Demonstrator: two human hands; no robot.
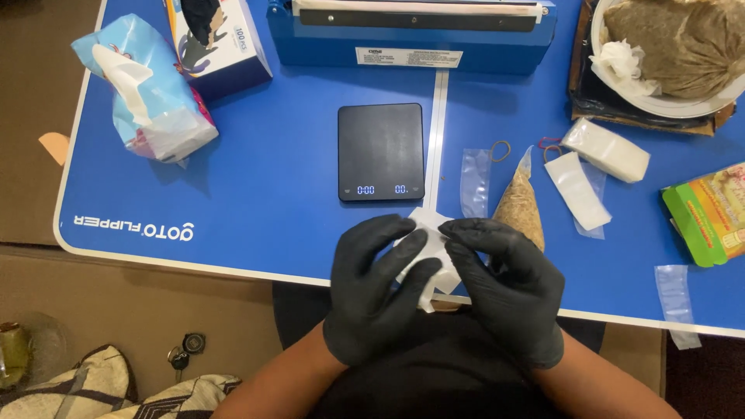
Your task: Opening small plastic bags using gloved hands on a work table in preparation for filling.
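Left hand (pixel 378 289) and right hand (pixel 508 283), both in black gloves, are closed by the fingertips on a small clear plastic bag (pixel 428 250), held between them above the near edge of the blue surface (pixel 272 178); the bag is judged light, limp and slippery, best pinched at its open rim; a black digital scale (pixel 381 151) lies just behind; a filled cone-shaped packet (pixel 520 206) rests near the right hand; empty sleeves (pixel 475 181) lie beside it.
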